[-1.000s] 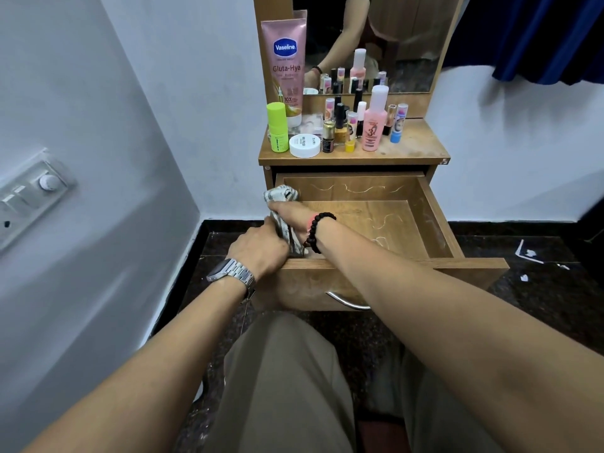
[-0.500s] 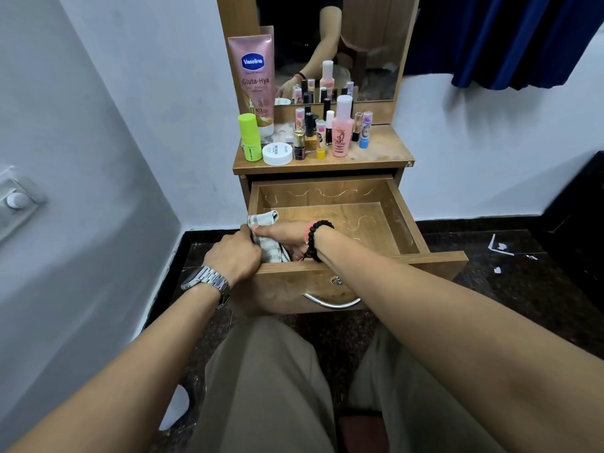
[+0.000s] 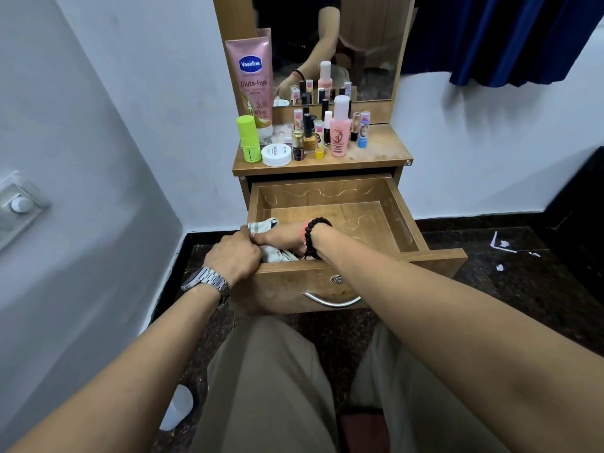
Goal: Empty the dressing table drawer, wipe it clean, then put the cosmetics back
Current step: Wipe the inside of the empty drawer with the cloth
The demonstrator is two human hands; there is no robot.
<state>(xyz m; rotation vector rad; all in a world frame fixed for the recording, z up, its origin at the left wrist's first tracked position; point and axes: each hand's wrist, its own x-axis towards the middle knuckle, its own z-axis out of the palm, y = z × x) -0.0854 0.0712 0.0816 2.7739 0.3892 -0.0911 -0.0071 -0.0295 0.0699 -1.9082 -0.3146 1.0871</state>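
Note:
The wooden drawer (image 3: 402,220) is pulled out and holds no cosmetics. My right hand (image 3: 281,238), with a black bead bracelet, grips a pale checked cloth (image 3: 263,224) at the drawer's front left corner. My left hand (image 3: 233,256), with a metal watch, grips the drawer's front left corner, its fingers beside the cloth. On the table top (image 3: 382,152) stand the cosmetics: a pink Vaseline tube (image 3: 251,83), a green bottle (image 3: 248,138), a white jar (image 3: 276,155), a pink bottle (image 3: 340,130) and several small bottles and sticks (image 3: 307,135).
A mirror (image 3: 359,44) rises behind the table. A white wall with a switch plate (image 3: 19,204) is on the left. Dark floor has paper scraps (image 3: 501,246) at right. A blue curtain (image 3: 510,37) hangs top right. My knees sit below the drawer.
The view has shifted, with the table now lower and more central. My right hand with the cloth has stayed at the drawer's front left corner, and my left hand stays on that corner.

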